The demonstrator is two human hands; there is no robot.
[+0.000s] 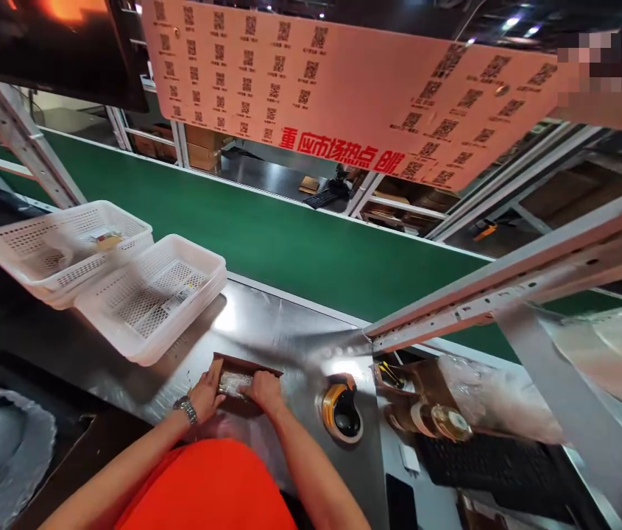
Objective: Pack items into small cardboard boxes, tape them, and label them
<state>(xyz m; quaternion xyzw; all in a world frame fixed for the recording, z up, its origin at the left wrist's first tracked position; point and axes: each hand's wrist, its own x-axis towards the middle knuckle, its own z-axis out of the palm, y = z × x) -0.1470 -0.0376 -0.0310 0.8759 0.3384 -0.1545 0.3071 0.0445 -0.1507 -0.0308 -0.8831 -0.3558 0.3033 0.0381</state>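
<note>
A small brown cardboard box (244, 366) lies on the steel table (266, 324) right in front of me. Inside it shows something wrapped in clear plastic (233, 382). My left hand (207, 394), with a watch on its wrist, grips the box's left end, fingers curled. My right hand (266, 391) presses on the box's right side, fingers bent over the plastic-wrapped thing. Both forearms reach out over my orange shirt.
Two white perforated baskets (150, 294) (62, 246) sit at the left. A tape dispenser (341, 412) stands right of the box. A green conveyor belt (288, 235) runs behind the table. Tape rolls (432, 419), a keyboard (487, 464) and plastic bags (487, 397) lie at the right, under a slanted metal rail (509, 287).
</note>
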